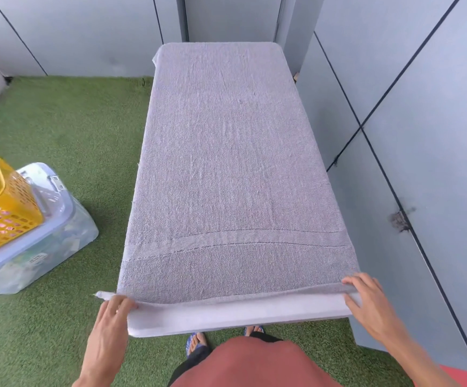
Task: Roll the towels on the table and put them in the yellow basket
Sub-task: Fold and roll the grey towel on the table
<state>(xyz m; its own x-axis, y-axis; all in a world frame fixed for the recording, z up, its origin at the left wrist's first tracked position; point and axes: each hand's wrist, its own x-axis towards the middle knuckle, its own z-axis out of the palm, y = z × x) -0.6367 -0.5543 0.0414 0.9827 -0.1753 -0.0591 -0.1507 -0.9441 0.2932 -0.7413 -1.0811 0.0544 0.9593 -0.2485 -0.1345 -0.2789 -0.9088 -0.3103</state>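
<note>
1. Large grey terry-cloth towel lies spread flat over the long white table, covering nearly the whole top; a woven stripe band crosses it near the near end.
2. Left hand pinches the towel's near left corner, thumb on top, fingers curled under the hem.
3. Right hand grips the near right corner, fingers on top of the cloth, thumb below the edge.
4. Near hem is lifted slightly off the table edge between both hands.
5. Yellow perforated plastic basket sits far left on top of a clear lidded plastic storage bin, on green artificial turf; well apart from the towel.
6. Basket contents: cannot tell.
</note>
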